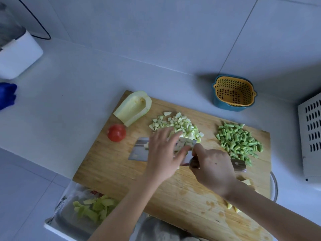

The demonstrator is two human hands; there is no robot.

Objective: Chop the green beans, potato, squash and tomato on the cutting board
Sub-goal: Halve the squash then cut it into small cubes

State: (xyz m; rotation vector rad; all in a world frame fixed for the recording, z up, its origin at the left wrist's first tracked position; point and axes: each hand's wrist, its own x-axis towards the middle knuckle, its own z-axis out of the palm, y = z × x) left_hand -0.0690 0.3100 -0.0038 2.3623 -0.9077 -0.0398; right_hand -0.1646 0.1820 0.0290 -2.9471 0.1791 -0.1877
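Observation:
On the wooden cutting board (pixel 111 167) lie a squash half (pixel 132 107) at the far left corner, a red tomato (pixel 116 132) beside it, a heap of diced squash (pixel 177 125) in the middle and a pile of chopped green beans (pixel 238 141) on the right. My right hand (pixel 213 169) grips the handle of a cleaver (pixel 139 150), whose broad blade lies nearly flat with squash cubes on it. My left hand (pixel 163 152) rests with straight fingers over the blade and the cubes. A few yellowish potato pieces (pixel 246 181) show behind my right wrist.
A yellow colander in a blue bowl (pixel 233 93) stands behind the board. A white perforated rack (pixel 311 136) is at the right edge. A bag of green peelings (pixel 93 207) sits below the board's near-left corner. A white appliance (pixel 19 56) stands far left.

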